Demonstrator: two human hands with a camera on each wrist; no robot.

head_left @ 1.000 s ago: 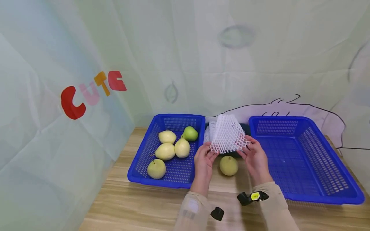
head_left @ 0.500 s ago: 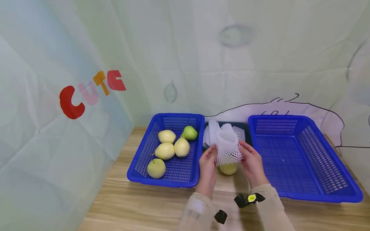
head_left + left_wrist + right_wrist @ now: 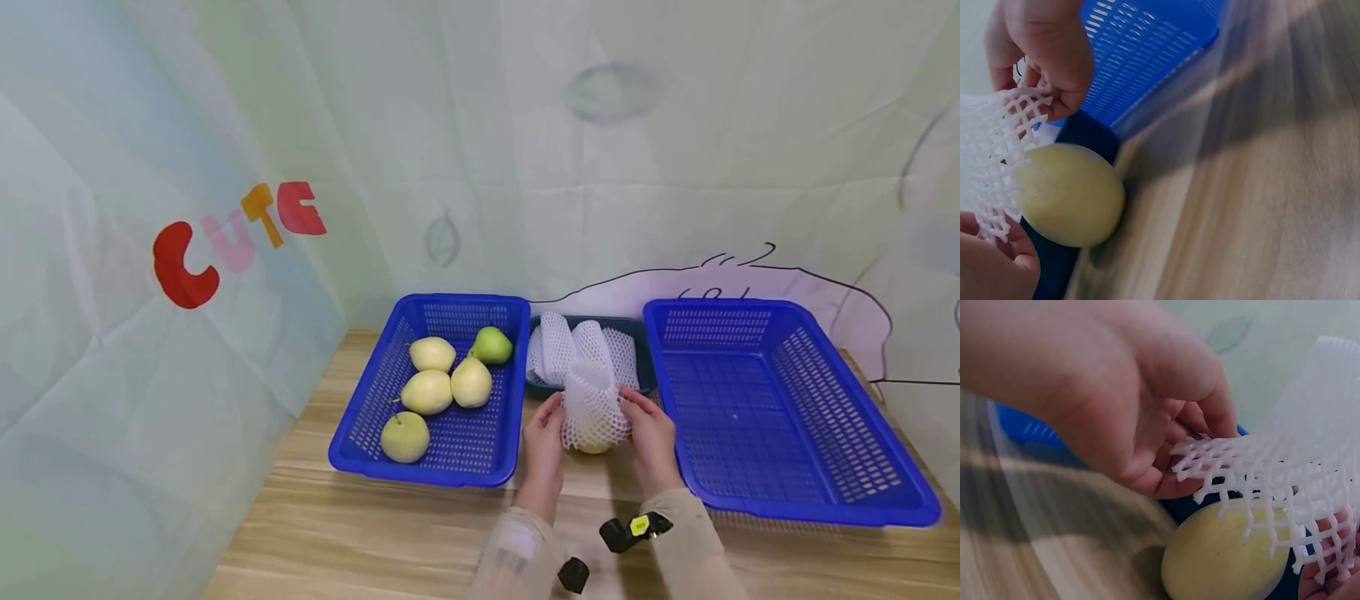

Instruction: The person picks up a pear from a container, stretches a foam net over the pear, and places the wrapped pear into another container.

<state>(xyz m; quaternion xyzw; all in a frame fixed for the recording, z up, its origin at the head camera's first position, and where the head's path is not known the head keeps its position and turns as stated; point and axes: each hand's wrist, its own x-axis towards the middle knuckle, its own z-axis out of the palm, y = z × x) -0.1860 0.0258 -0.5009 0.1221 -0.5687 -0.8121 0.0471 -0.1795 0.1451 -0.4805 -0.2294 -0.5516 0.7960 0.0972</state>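
Between my hands is a white foam fruit net (image 3: 591, 400), its open mesh end spread low over a round yellow-green pear (image 3: 1072, 194) on the wooden table. My left hand (image 3: 543, 454) pinches the left edge of the mesh; my right hand (image 3: 651, 440) pinches the right edge. In the right wrist view, the mesh fringe overlaps the upper part of the pear. The head view leaves just a low sliver of the fruit showing below the net, whose narrower end points up and away from me.
To the left, a blue basket (image 3: 427, 477) holds several pale pears and a green pear (image 3: 491, 345). Behind my hands, a dark green basket (image 3: 647, 358) contains more white foam nets (image 3: 557, 346). Another blue basket (image 3: 738, 417) stands to the right. A printed cloth (image 3: 480, 167) hangs behind.
Both hands have brought the net down and toward me from above the dark green basket. It now covers most of the pear, which lay bare in front of that basket one second ago.
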